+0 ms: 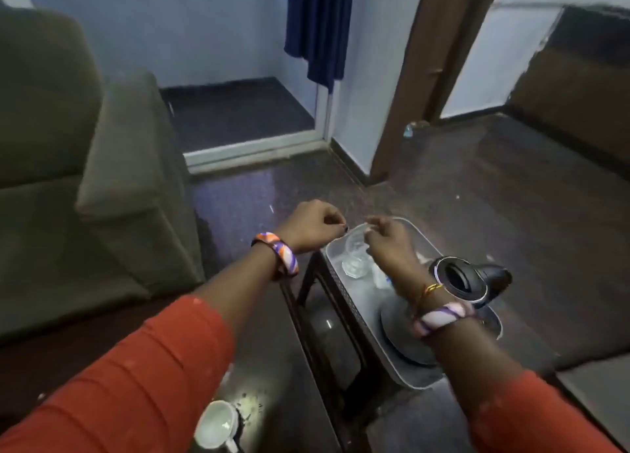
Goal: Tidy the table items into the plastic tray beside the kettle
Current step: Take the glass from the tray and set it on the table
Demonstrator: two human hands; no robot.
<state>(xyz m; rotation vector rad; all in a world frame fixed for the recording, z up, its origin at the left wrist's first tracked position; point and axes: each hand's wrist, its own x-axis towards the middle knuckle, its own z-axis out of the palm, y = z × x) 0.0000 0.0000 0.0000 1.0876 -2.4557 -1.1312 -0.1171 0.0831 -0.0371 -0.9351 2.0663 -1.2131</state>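
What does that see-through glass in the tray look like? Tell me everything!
The glass is clear and looks like glass or plastic, with a thick, faceted base. It lies tilted inside the far end of the pale plastic tray, its open mouth toward the far rim. The right hand is at its rim; the blur hides whether the fingers are pinching it. It looks empty.

My red ribbed cloth sleeve [143,381] reaches past a translucent smooth plastic tray [402,374], clear glass [356,244], and glossy black kettle [477,278].
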